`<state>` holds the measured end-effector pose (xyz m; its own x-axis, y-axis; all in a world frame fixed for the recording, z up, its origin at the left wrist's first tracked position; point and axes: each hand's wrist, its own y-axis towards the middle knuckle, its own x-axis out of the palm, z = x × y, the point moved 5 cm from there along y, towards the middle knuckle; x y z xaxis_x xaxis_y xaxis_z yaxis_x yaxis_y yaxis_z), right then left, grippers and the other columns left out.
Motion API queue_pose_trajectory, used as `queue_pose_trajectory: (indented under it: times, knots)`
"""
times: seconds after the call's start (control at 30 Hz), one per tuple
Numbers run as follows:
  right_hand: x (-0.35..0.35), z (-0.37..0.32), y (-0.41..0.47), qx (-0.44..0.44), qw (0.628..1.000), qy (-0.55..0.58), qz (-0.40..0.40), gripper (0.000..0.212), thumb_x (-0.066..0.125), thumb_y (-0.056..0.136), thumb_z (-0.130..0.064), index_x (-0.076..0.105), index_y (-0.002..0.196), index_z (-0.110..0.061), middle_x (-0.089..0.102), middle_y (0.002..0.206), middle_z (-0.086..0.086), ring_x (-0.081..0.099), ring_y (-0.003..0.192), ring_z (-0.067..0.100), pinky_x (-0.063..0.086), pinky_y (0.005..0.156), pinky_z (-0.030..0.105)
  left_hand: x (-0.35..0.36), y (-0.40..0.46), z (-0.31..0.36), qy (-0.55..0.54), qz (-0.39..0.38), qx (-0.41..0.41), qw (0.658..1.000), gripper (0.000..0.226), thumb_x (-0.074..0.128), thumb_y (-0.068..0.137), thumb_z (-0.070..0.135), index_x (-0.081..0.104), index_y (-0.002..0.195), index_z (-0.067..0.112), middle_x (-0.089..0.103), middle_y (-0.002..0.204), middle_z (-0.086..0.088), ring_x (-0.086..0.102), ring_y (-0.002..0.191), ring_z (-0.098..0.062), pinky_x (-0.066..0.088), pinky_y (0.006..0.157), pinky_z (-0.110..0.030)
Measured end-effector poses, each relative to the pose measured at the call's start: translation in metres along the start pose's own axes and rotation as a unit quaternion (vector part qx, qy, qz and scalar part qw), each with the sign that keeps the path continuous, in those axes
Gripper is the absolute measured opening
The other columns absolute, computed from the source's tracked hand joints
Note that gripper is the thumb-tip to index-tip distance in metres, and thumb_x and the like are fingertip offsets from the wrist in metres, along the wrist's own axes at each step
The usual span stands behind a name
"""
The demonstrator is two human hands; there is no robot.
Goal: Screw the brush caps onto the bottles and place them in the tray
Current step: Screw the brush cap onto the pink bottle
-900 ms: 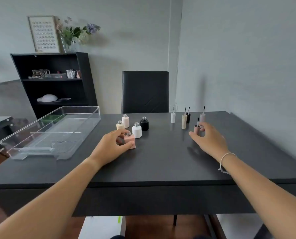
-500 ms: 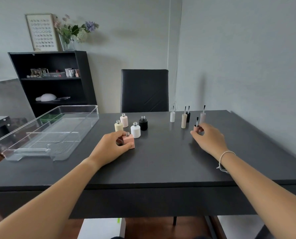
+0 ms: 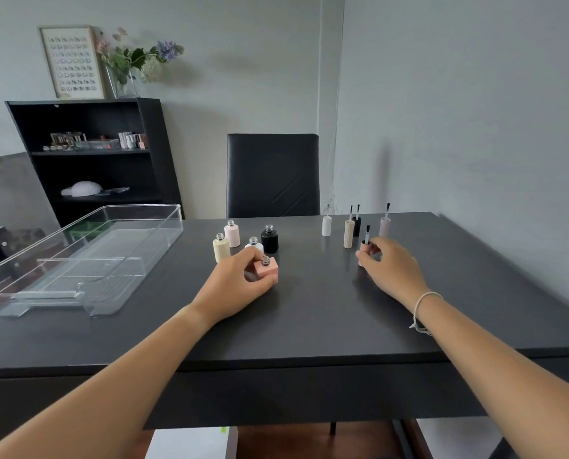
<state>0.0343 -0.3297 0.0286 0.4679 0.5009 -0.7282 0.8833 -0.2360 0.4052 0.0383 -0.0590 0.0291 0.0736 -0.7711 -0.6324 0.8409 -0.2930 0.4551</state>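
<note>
My left hand [image 3: 235, 286] grips a square pink bottle [image 3: 267, 269] that stands uncapped on the black table [image 3: 309, 319]. My right hand [image 3: 392, 268] pinches a pink brush cap [image 3: 365, 248], brush pointing up. Behind the pink bottle stand a cream bottle [image 3: 221, 248], a pale pink bottle [image 3: 232, 234], a white bottle [image 3: 254, 244] and a black bottle [image 3: 269, 239], all uncapped. Further right stand a white cap [image 3: 326, 225], a beige cap [image 3: 348, 233], a black cap [image 3: 357, 225] and a light pink cap [image 3: 384, 226]. The clear tray [image 3: 88, 260] lies empty at the left.
A black chair [image 3: 272, 175] stands behind the table's far edge. A black shelf unit [image 3: 91, 157] with small items is at the back left, with a framed picture and a vase of flowers on top. A grey wall runs close along the table's right side.
My right hand has closed its fingers around the pink brush cap. My left hand keeps its hold on the pink bottle. The view has shifted slightly.
</note>
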Motion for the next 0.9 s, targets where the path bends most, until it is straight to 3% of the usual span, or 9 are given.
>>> queue_pose_trajectory:
  times: [0.13, 0.23, 0.43, 0.57, 0.67, 0.8, 0.9]
  knots:
    - [0.008, -0.007, 0.003, -0.008, 0.998, 0.067, -0.016, 0.019, 0.049, 0.088, -0.029, 0.055, 0.083, -0.012, 0.065, 0.088, 0.004, 0.058, 0.083, 0.026, 0.049, 0.079, 0.041, 0.010, 0.007, 0.010, -0.029, -0.015, 0.004, 0.999, 0.024, 0.068, 0.077, 0.023, 0.046, 0.077, 0.033, 0.067, 0.083, 0.007, 0.063, 0.075, -0.006, 0.047, 0.069, -0.015]
    - [0.018, -0.017, 0.004, -0.017, 0.992, 0.121, -0.041, 0.012, 0.052, 0.086, -0.030, 0.054, 0.083, -0.019, 0.069, 0.089, 0.002, 0.059, 0.078, 0.019, 0.046, 0.068, 0.030, 0.016, 0.012, 0.013, -0.032, -0.008, 0.009, 0.999, 0.023, 0.066, 0.077, 0.021, 0.045, 0.076, 0.031, 0.064, 0.081, 0.003, 0.059, 0.070, -0.006, 0.044, 0.065, -0.013]
    - [0.036, -0.038, 0.005, -0.051, 0.978, 0.183, -0.084, 0.011, 0.051, 0.090, -0.028, 0.056, 0.088, -0.018, 0.068, 0.087, 0.000, 0.061, 0.080, 0.015, 0.042, 0.067, 0.014, 0.020, 0.016, 0.013, -0.063, 0.000, 0.012, 0.998, 0.022, 0.066, 0.077, 0.020, 0.050, 0.080, 0.036, 0.060, 0.078, 0.013, 0.053, 0.068, 0.003, 0.039, 0.063, -0.005]
    - [0.035, -0.046, -0.001, -0.074, 0.969, 0.218, -0.090, 0.027, 0.042, 0.095, -0.037, 0.056, 0.082, -0.016, 0.060, 0.076, -0.004, 0.054, 0.069, 0.012, 0.042, 0.066, 0.018, 0.020, 0.014, 0.012, -0.071, 0.001, 0.018, 0.997, 0.019, 0.068, 0.078, 0.024, 0.055, 0.084, 0.036, 0.062, 0.080, 0.014, 0.054, 0.071, 0.003, 0.041, 0.065, -0.007]
    - [0.027, -0.046, -0.004, -0.058, 0.958, 0.272, -0.076, 0.027, 0.042, 0.093, -0.044, 0.063, 0.093, -0.025, 0.054, 0.073, -0.009, 0.049, 0.063, 0.007, 0.046, 0.067, 0.021, 0.020, 0.013, 0.011, -0.069, 0.001, 0.023, 0.997, 0.018, 0.069, 0.078, 0.027, 0.056, 0.084, 0.038, 0.063, 0.079, 0.013, 0.054, 0.070, 0.002, 0.041, 0.063, -0.008]
    - [0.019, -0.046, -0.006, -0.032, 0.925, 0.374, -0.059, 0.022, 0.051, 0.092, -0.027, 0.066, 0.109, -0.027, 0.057, 0.064, -0.022, 0.048, 0.053, -0.001, 0.049, 0.057, 0.015, 0.020, 0.012, 0.012, -0.072, 0.000, 0.029, 0.997, 0.019, 0.068, 0.079, 0.030, 0.056, 0.085, 0.043, 0.063, 0.079, 0.016, 0.055, 0.071, 0.002, 0.042, 0.065, -0.008]
    - [0.013, -0.048, -0.007, -0.027, 0.906, 0.419, -0.044, 0.017, 0.058, 0.088, -0.022, 0.070, 0.100, -0.023, 0.060, 0.060, -0.023, 0.048, 0.053, 0.003, 0.049, 0.055, 0.016, 0.019, 0.012, 0.012, -0.068, 0.002, 0.029, 0.997, 0.018, 0.068, 0.079, 0.032, 0.057, 0.087, 0.043, 0.063, 0.079, 0.019, 0.055, 0.072, 0.003, 0.040, 0.065, -0.006]
